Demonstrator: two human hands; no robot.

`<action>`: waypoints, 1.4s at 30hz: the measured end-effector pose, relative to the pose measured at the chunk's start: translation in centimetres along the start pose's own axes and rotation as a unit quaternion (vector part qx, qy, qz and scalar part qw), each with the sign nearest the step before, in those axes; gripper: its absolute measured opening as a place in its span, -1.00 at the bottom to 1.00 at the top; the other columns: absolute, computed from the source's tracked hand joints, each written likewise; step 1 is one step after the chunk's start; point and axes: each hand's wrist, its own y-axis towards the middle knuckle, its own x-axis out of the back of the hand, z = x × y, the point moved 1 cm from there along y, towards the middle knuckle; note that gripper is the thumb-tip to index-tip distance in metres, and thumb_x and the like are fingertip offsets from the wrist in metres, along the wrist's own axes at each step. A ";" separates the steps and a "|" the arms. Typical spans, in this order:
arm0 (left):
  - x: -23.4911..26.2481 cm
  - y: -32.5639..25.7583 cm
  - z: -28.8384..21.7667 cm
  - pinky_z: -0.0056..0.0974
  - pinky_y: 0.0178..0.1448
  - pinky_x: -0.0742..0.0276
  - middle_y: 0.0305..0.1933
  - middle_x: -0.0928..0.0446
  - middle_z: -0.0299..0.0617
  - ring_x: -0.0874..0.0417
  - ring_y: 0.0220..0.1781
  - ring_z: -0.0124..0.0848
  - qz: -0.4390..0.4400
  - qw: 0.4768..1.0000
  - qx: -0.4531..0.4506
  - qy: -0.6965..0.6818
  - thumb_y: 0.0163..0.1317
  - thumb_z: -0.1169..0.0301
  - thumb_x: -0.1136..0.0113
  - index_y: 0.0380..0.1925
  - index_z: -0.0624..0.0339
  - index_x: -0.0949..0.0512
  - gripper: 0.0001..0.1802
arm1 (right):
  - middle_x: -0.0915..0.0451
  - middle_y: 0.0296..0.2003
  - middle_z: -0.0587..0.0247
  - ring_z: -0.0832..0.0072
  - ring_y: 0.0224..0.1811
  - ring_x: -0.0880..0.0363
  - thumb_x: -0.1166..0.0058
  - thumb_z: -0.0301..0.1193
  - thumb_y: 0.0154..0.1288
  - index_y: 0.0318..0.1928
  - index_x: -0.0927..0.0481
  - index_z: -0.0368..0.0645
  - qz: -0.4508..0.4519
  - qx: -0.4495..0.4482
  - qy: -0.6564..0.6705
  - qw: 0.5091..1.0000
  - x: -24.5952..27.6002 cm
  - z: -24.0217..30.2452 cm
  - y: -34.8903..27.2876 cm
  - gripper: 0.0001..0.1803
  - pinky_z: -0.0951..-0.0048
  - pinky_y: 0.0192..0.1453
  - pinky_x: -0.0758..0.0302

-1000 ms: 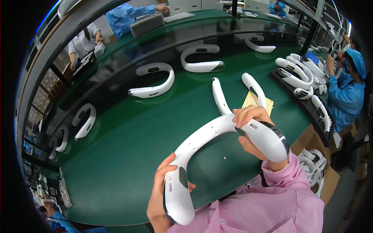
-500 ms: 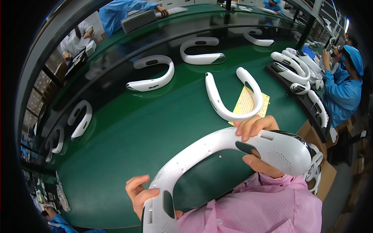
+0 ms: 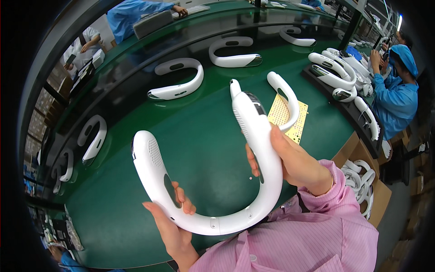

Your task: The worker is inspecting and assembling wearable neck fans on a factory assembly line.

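Broadly, the green surface point(image 3: 199, 131) fills the view, curving away toward 12 o'clock, with other white U-shaped neck fans lying on it: one point(image 3: 177, 81) at 11 o'clock, one point(image 3: 235, 52) near 12, and one point(image 3: 283, 97) at 1 o'clock resting partly on a yellow perforated sheet point(image 3: 283, 115). A rack of more white fans point(image 3: 337, 77) stands at 2 o'clock, beside a person in blue point(image 3: 398, 90).

Held up above the surface, close to the pink-shirted chest, is the white U-shaped neck fan point(image 3: 213, 224), its open end pointing toward 12 o'clock and its curved base at 6 o'clock. The right hand point(image 3: 294, 158) comes in from 4 o'clock, wrist bent, palm against the outer side of the right limb, its grip closed round that limb, fingers curled to the inner edge. The left hand point(image 3: 174, 226) rises from 6 o'clock, palm up beneath the left limb, its grip closed on the fan with fingertips point(image 3: 183, 204) wrapping over near a dark oval window; the thumb seems hidden behind the shell.
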 end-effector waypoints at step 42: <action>1.8 2.7 -0.7 -0.30 -0.07 -0.45 -0.13 -0.46 -0.11 -0.52 -0.16 -0.39 -0.038 0.974 -0.111 0.194 0.18 0.51 0.06 -0.22 0.30 -0.46 -0.81 | -0.42 -0.40 0.13 0.12 -0.22 -0.43 0.03 -0.69 -0.16 -0.35 -0.36 -0.18 -0.080 0.432 -0.638 0.632 6.0 0.3 26.7 -0.72 0.21 0.00 -0.29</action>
